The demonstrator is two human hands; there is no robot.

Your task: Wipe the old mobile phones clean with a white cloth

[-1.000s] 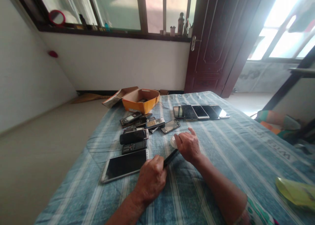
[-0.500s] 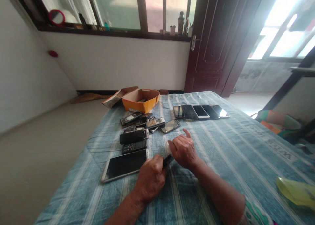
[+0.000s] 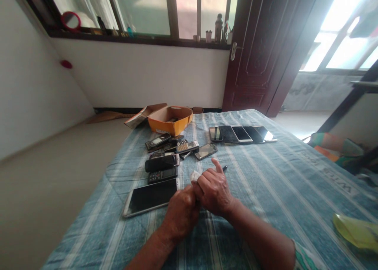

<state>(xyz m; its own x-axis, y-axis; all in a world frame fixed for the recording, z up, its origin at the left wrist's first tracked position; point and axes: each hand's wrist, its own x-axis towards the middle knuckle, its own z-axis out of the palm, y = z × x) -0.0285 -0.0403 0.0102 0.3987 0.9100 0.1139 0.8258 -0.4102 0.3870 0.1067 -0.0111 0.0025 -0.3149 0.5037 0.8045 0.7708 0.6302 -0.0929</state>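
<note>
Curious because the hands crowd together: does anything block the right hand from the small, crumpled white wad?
Nothing visible: the right hand touches the small, crumpled white wad directly. The left hand is close by, not between them.

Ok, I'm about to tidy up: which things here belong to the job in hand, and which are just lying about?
Likely part of the job:
white wad, in the right hand
dark slim thing, mostly hidden
phones
orange box

Just lying about, it seems:
yellow thing
round mirror
bottle

Beyond the fingers [image 3: 217, 166], a plain white wall [image 3: 141, 73] rises to a dark-framed glass window [image 3: 141, 10]. To their right, daylight glares past a dark-red panelled door [image 3: 255, 57]; to their left lies smooth beige floor [image 3: 67, 163].
</note>
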